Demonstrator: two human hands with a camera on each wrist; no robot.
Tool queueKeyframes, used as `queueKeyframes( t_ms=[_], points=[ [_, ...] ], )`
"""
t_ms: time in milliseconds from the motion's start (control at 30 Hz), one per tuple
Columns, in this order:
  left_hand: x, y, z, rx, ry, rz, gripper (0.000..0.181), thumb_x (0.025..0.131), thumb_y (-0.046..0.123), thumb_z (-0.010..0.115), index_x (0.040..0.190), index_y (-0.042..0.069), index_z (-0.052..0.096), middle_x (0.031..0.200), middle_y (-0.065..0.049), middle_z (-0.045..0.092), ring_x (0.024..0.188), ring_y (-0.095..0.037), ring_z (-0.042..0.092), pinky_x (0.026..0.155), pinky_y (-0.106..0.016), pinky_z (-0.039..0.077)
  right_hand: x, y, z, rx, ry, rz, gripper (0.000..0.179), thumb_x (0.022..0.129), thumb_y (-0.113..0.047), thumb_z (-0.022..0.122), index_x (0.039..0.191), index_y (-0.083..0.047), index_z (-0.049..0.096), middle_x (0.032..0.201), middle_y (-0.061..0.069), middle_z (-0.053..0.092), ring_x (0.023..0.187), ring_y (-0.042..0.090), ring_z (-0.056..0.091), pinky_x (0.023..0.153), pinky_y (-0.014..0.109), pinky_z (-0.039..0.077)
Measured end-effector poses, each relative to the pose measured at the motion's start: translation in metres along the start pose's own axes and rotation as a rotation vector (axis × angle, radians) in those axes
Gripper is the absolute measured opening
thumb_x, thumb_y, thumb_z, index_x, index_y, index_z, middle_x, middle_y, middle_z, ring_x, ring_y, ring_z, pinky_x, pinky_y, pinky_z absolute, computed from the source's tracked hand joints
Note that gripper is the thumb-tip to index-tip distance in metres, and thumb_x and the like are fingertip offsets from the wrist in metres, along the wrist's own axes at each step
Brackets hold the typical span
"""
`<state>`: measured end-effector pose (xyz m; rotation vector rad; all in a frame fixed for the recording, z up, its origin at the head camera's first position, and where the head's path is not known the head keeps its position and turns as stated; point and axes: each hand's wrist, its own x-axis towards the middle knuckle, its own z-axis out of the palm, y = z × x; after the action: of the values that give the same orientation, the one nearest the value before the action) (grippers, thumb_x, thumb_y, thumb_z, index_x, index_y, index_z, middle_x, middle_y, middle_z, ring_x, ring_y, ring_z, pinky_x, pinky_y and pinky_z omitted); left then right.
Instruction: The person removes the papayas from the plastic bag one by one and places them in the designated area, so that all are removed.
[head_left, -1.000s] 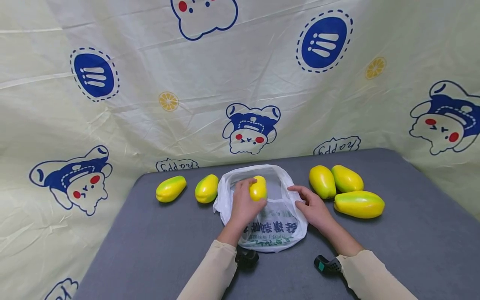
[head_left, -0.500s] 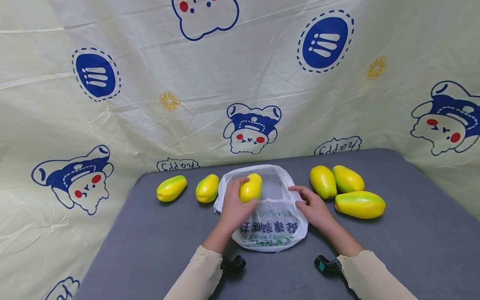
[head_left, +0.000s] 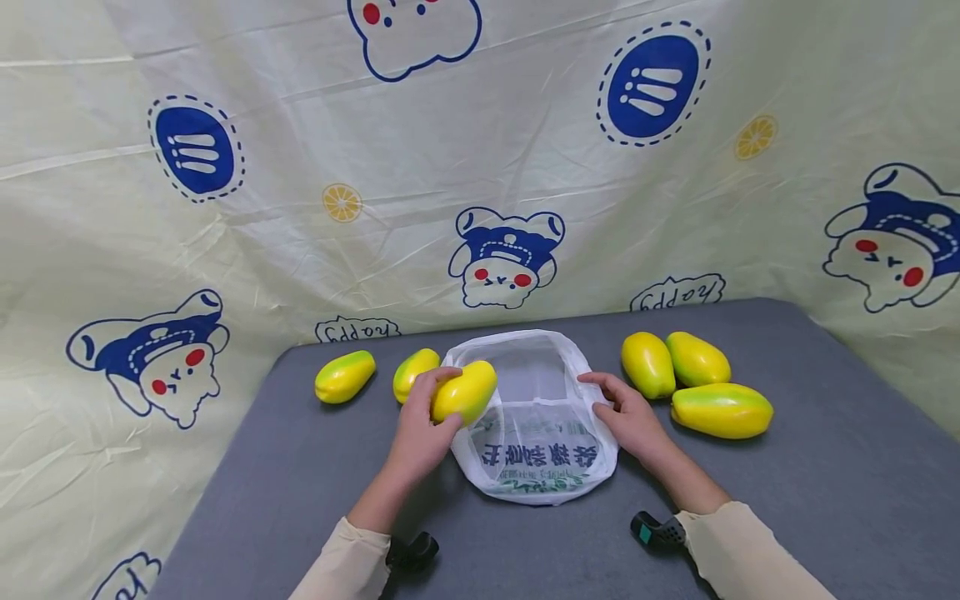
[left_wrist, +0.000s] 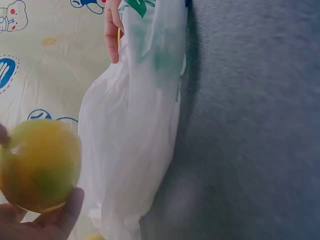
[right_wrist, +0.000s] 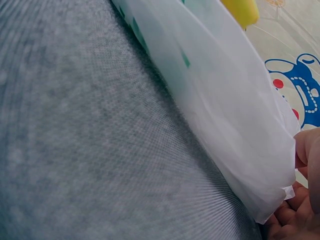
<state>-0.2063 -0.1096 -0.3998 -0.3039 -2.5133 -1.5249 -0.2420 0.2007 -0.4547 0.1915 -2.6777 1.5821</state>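
My left hand [head_left: 417, 429] grips a yellow-green papaya [head_left: 467, 393] over the left rim of a white plastic bag [head_left: 517, 338]. In the left wrist view, fingers and thumb sit around the papaya [left_wrist: 40, 162], which is apart from the table. The bag lies with its mouth spread wide, dark lettering and green print showing on its lower part. At the bag's right rim, my right hand [head_left: 628, 419] pinches the plastic between thumb and fingers. The right wrist view shows the bag's edge [right_wrist: 240, 130] reaching into the right hand [right_wrist: 305, 200].
Left of the bag lie two more papayas, one [head_left: 345, 377] farther out and one [head_left: 415, 373] partly behind my left hand. Three papayas [head_left: 722, 410] cluster to the right. A grey cloth-covered table [head_left: 285, 475] lies beneath, with a printed curtain [head_left: 405, 258] behind.
My left hand has drawn the papaya leftward from inside the bag's mouth to above its left rim. The right hand keeps its place on the bag's edge.
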Motion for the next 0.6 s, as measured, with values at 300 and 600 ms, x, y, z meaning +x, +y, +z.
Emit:
queueKeyframes(
  t_ms=[300, 600],
  points=[
    [-0.013, -0.017, -0.022, -0.048, -0.069, 0.013, 0.059, 0.077, 0.008, 0.062, 0.132, 0.028, 0.056, 0.134, 0.003, 0.054, 0.117, -0.024, 0.048, 0.096, -0.041, 0.045, -0.002, 0.000, 0.001, 0.014, -0.006, 0.000, 0.041, 0.099, -0.009, 0.052, 0.139, -0.016, 0.054, 0.134, 0.017, 0.058, 0.099, 0.026, 0.054, 0.080, 0.027, 0.049],
    [-0.024, -0.042, -0.043, -0.005, -0.107, 0.003, 0.057, 0.077, 0.009, 0.061, 0.132, 0.023, 0.057, 0.134, -0.001, 0.055, 0.115, -0.024, 0.050, 0.099, -0.043, 0.043, 0.000, -0.001, 0.001, -0.016, 0.008, -0.008, 0.041, 0.098, -0.007, 0.051, 0.138, -0.015, 0.055, 0.130, 0.017, 0.058, 0.096, 0.026, 0.052, 0.078, 0.028, 0.046]
  ],
)
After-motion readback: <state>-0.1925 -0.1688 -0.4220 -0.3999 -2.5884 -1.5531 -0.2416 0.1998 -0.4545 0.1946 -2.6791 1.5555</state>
